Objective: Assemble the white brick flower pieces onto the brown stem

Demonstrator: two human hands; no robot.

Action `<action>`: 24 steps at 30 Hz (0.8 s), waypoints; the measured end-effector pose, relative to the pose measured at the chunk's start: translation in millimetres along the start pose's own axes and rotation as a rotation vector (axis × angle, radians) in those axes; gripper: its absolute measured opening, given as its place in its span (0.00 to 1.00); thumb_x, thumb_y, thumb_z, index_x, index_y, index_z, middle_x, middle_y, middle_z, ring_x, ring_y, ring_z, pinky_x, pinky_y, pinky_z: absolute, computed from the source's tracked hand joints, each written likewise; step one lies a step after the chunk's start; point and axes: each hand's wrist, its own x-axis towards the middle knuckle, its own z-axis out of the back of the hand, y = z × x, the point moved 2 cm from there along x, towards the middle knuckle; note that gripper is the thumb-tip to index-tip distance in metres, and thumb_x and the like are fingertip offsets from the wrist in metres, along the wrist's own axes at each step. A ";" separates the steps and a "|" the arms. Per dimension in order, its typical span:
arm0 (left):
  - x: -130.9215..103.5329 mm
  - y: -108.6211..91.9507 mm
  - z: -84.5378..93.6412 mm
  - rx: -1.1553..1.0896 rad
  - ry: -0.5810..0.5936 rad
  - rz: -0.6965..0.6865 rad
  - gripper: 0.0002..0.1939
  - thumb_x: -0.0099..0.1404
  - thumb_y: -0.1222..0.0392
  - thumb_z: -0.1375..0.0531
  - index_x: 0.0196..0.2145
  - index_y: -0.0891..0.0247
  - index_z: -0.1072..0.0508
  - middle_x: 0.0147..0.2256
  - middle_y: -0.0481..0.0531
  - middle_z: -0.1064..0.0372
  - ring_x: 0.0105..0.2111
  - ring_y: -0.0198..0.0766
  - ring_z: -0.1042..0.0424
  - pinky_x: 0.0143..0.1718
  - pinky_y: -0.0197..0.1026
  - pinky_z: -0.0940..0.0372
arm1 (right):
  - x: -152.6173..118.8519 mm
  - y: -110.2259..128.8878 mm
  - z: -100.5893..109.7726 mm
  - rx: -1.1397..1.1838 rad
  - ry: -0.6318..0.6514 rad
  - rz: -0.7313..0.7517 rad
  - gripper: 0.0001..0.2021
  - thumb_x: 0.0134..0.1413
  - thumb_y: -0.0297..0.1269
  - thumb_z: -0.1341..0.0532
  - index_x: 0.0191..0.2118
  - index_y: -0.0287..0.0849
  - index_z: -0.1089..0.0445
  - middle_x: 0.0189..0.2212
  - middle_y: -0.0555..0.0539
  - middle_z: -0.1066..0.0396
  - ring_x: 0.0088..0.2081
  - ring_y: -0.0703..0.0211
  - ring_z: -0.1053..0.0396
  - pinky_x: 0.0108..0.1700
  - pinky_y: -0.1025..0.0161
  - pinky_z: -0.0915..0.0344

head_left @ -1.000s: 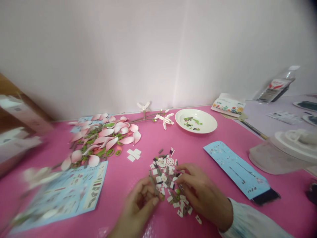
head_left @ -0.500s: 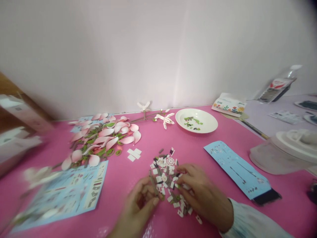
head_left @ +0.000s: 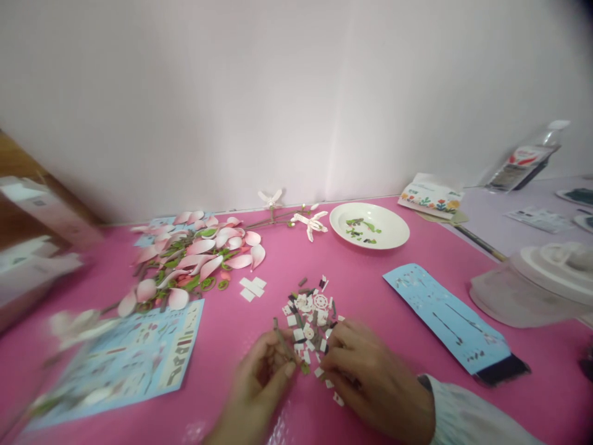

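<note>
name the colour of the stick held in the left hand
The stick is grey-brown, seen in the head view.

Tabletop (head_left: 231, 327), across the lower frame: uniform deep pink.
Petals (head_left: 201, 247), left of centre: white shading to pink.
Small parts (head_left: 304, 303), lower centre: mixed white, grey-brown, black, green.
Slender stem (head_left: 282, 342), lower centre: grey-brown.
Plate (head_left: 398, 230), right of centre: plain white.
Printed sheet (head_left: 134, 352), lower left: light blue, multicoloured figures.
Packet (head_left: 428, 195), right: white, multicoloured floral band.
</note>
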 end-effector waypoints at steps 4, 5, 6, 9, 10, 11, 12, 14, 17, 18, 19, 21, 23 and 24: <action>0.9 -1.0 -1.1 0.014 -0.002 0.001 0.05 0.61 0.59 0.39 0.32 0.61 0.31 0.28 0.46 0.37 0.31 0.36 0.37 0.34 0.37 0.41 | 1.3 1.5 -0.6 0.014 0.008 -0.004 0.09 0.56 0.25 0.47 0.30 0.41 0.31 0.29 0.47 0.37 0.35 0.57 0.40 0.37 0.59 0.44; 1.2 -1.2 -1.7 0.006 -0.001 -0.006 0.05 0.61 0.59 0.39 0.31 0.61 0.31 0.27 0.45 0.38 0.30 0.36 0.38 0.34 0.37 0.41 | 1.7 3.4 -1.2 0.019 0.019 0.012 0.09 0.55 0.24 0.47 0.32 0.42 0.31 0.30 0.47 0.37 0.35 0.57 0.40 0.37 0.59 0.44; 1.5 -1.5 -2.2 -0.002 -0.001 -0.011 0.05 0.61 0.59 0.39 0.30 0.61 0.32 0.27 0.45 0.38 0.30 0.36 0.38 0.33 0.37 0.41 | 2.3 5.7 -2.1 0.016 0.030 0.026 0.10 0.54 0.24 0.47 0.35 0.43 0.30 0.31 0.47 0.37 0.36 0.56 0.40 0.38 0.58 0.43; 1.9 -1.5 -3.2 -0.015 -0.004 -0.004 0.05 0.61 0.60 0.39 0.31 0.61 0.32 0.28 0.45 0.38 0.30 0.36 0.38 0.33 0.37 0.41 | 4.1 12.6 -6.3 -0.050 0.063 0.039 0.13 0.52 0.25 0.46 0.40 0.45 0.29 0.32 0.47 0.37 0.37 0.54 0.41 0.40 0.55 0.42; 1.9 -1.3 -3.2 -0.020 -0.005 -0.002 0.05 0.61 0.60 0.38 0.32 0.61 0.32 0.28 0.45 0.38 0.30 0.36 0.38 0.33 0.37 0.41 | 4.8 14.5 -7.8 -0.082 0.065 0.041 0.12 0.52 0.25 0.45 0.40 0.45 0.29 0.32 0.46 0.37 0.37 0.54 0.41 0.41 0.53 0.42; 2.0 -0.9 -3.0 -0.024 -0.004 -0.004 0.04 0.61 0.60 0.39 0.33 0.60 0.32 0.28 0.45 0.37 0.30 0.35 0.38 0.34 0.37 0.41 | 5.4 15.9 -9.1 -0.111 0.063 0.047 0.12 0.53 0.26 0.45 0.40 0.45 0.29 0.31 0.46 0.37 0.37 0.53 0.42 0.42 0.52 0.42; 2.1 -0.5 -2.7 -0.028 -0.001 -0.009 0.04 0.61 0.60 0.39 0.33 0.60 0.31 0.28 0.45 0.37 0.31 0.35 0.37 0.34 0.37 0.40 | 5.9 16.9 -10.2 -0.136 0.055 0.059 0.11 0.53 0.26 0.45 0.39 0.45 0.29 0.31 0.46 0.36 0.36 0.54 0.41 0.44 0.50 0.42; 2.3 0.8 -2.2 -0.029 0.013 -0.019 0.04 0.62 0.60 0.39 0.35 0.60 0.31 0.29 0.45 0.37 0.31 0.36 0.37 0.35 0.37 0.40 | 6.5 17.8 -11.6 -0.170 0.029 0.086 0.09 0.54 0.25 0.45 0.34 0.43 0.29 0.29 0.47 0.36 0.35 0.55 0.41 0.47 0.50 0.43; 2.6 2.6 -1.5 -0.016 0.007 -0.005 0.05 0.62 0.60 0.39 0.36 0.60 0.31 0.30 0.46 0.37 0.32 0.36 0.37 0.35 0.38 0.41 | 6.9 17.4 -12.2 -0.175 -0.020 0.124 0.11 0.55 0.24 0.45 0.25 0.41 0.32 0.26 0.48 0.38 0.33 0.58 0.42 0.47 0.52 0.42; 2.6 2.4 -1.6 -0.011 0.003 -0.001 0.05 0.62 0.60 0.39 0.37 0.60 0.31 0.29 0.45 0.38 0.31 0.36 0.38 0.34 0.38 0.41 | 7.0 17.1 -12.2 -0.166 -0.039 0.136 0.12 0.55 0.24 0.45 0.24 0.41 0.33 0.25 0.49 0.38 0.32 0.59 0.42 0.47 0.53 0.42; 2.3 1.6 -1.9 -0.006 0.003 0.001 0.06 0.62 0.59 0.39 0.37 0.60 0.31 0.29 0.45 0.38 0.31 0.36 0.38 0.34 0.37 0.42 | 7.0 16.9 -12.3 -0.154 -0.052 0.146 0.12 0.55 0.23 0.45 0.23 0.41 0.33 0.25 0.49 0.38 0.32 0.59 0.42 0.47 0.53 0.42; 1.4 -1.6 -3.3 0.000 0.018 0.006 0.05 0.62 0.59 0.39 0.36 0.60 0.30 0.29 0.45 0.37 0.31 0.36 0.37 0.34 0.37 0.42 | 7.0 16.2 -12.9 -0.129 -0.072 0.156 0.12 0.55 0.23 0.44 0.24 0.42 0.33 0.25 0.49 0.37 0.33 0.60 0.42 0.49 0.53 0.42; 0.2 -5.9 -5.0 0.004 0.045 0.010 0.04 0.62 0.59 0.39 0.34 0.60 0.30 0.30 0.46 0.35 0.33 0.37 0.36 0.36 0.38 0.41 | 6.7 15.5 -13.8 -0.114 -0.082 0.159 0.11 0.55 0.23 0.44 0.26 0.42 0.32 0.26 0.49 0.36 0.33 0.59 0.41 0.51 0.53 0.43; -0.4 -7.8 -5.6 0.012 0.058 0.013 0.04 0.62 0.59 0.40 0.33 0.60 0.30 0.30 0.46 0.35 0.33 0.38 0.36 0.36 0.38 0.42 | 6.4 15.0 -14.2 -0.110 -0.084 0.162 0.11 0.56 0.23 0.45 0.26 0.42 0.32 0.26 0.49 0.36 0.33 0.59 0.41 0.51 0.52 0.43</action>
